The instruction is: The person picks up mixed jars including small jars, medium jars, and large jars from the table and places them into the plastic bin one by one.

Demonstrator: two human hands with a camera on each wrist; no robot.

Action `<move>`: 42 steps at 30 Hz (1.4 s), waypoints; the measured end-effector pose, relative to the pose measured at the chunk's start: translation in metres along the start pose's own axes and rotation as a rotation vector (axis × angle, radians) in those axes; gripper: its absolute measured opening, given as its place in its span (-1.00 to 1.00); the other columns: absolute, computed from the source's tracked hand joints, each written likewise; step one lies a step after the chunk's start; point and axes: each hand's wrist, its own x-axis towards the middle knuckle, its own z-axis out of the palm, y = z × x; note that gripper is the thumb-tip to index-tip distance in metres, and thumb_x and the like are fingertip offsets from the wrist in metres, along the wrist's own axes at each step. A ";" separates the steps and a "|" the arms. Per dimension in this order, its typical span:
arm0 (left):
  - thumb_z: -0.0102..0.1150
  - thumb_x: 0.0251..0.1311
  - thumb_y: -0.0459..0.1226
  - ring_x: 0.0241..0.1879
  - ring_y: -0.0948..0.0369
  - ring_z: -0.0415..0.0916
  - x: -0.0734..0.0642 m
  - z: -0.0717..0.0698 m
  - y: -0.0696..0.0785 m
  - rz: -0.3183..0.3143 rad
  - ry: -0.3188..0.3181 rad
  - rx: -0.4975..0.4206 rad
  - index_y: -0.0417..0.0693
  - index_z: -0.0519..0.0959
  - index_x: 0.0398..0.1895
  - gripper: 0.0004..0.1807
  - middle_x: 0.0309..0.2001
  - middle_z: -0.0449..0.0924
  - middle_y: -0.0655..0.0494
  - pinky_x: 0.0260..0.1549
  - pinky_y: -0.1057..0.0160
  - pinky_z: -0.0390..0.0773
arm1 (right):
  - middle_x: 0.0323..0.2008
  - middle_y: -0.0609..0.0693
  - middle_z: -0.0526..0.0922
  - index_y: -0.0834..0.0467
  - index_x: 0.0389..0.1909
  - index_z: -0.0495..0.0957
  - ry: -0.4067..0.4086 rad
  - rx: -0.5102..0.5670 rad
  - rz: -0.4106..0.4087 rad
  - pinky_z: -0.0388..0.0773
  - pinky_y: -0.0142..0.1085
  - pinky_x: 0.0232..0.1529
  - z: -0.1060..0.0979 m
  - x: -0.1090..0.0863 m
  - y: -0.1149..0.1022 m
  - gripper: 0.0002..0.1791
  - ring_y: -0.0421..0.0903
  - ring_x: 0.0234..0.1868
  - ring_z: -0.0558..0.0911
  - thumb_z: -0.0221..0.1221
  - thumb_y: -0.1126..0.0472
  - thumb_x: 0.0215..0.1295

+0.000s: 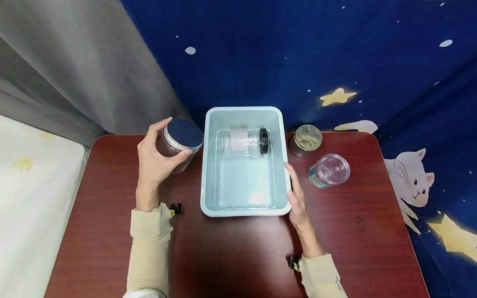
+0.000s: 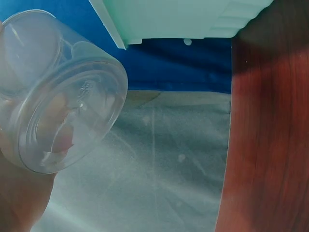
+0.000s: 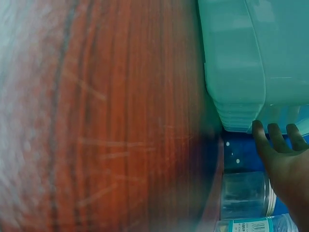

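Observation:
My left hand point(image 1: 153, 159) grips a clear plastic jar point(image 1: 183, 134) with a dark-topped, silver-edged lid, thumb and fingers spread around the lid end. In the left wrist view, the bottom of this jar point(image 2: 72, 116) faces the camera, tilted and off the table. A light blue plastic bin point(image 1: 244, 213) stands in the middle. Its right rim is held by my right hand point(image 1: 297, 203), thumb at the rim and fingers point(image 3: 277, 140) against the outer wall. Inside the bin lies a clear jar point(image 1: 239, 140) on its side, its black lid toward the right.
Right of the bin stand a jar with a gold-coloured lid point(image 1: 307, 138) and a clear jar with a blue-green label point(image 1: 329, 170). All rest on a reddish-brown table point(image 1: 231, 256). Grey and blue curtains point(image 1: 246, 58) hang behind the table's far edge.

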 end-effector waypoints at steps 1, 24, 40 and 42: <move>0.58 -0.35 -0.44 -0.01 0.28 0.51 0.000 0.000 0.000 0.005 0.000 -0.002 -0.21 0.51 0.25 -0.13 0.11 0.61 -0.13 -0.01 0.40 0.44 | 0.45 0.18 0.24 0.36 0.48 0.14 -0.001 -0.001 0.005 0.02 -0.25 0.43 0.000 0.000 0.001 -0.31 -0.03 0.43 0.23 -0.19 0.18 0.34; 0.52 -0.32 -0.23 -0.02 0.27 0.46 0.005 0.002 0.014 0.085 -0.017 -0.013 -0.36 0.53 0.17 -0.18 0.05 0.56 -0.31 -0.01 0.39 0.39 | 0.45 0.21 0.24 0.32 0.49 0.14 -0.004 0.011 0.024 0.09 -0.26 0.40 -0.001 -0.001 0.001 -0.30 -0.02 0.39 0.27 -0.18 0.17 0.33; 0.51 -0.28 -0.03 -0.13 0.23 0.40 0.005 0.001 0.026 0.111 -0.022 0.005 -0.26 0.56 0.18 -0.14 -0.13 0.51 -0.34 -0.12 0.39 0.34 | 0.45 0.17 0.25 0.38 0.47 0.14 0.006 0.019 0.004 0.04 -0.26 0.42 0.001 0.000 -0.001 -0.30 -0.04 0.41 0.25 -0.19 0.18 0.33; 0.50 -0.28 -0.02 -0.13 0.22 0.40 0.005 0.002 0.028 0.117 -0.020 0.006 -0.29 0.55 0.17 -0.14 -0.13 0.51 -0.35 -0.11 0.38 0.34 | 0.45 0.16 0.25 0.37 0.47 0.14 0.005 0.013 0.008 0.04 -0.26 0.42 0.001 0.000 0.000 -0.30 -0.04 0.42 0.24 -0.19 0.18 0.33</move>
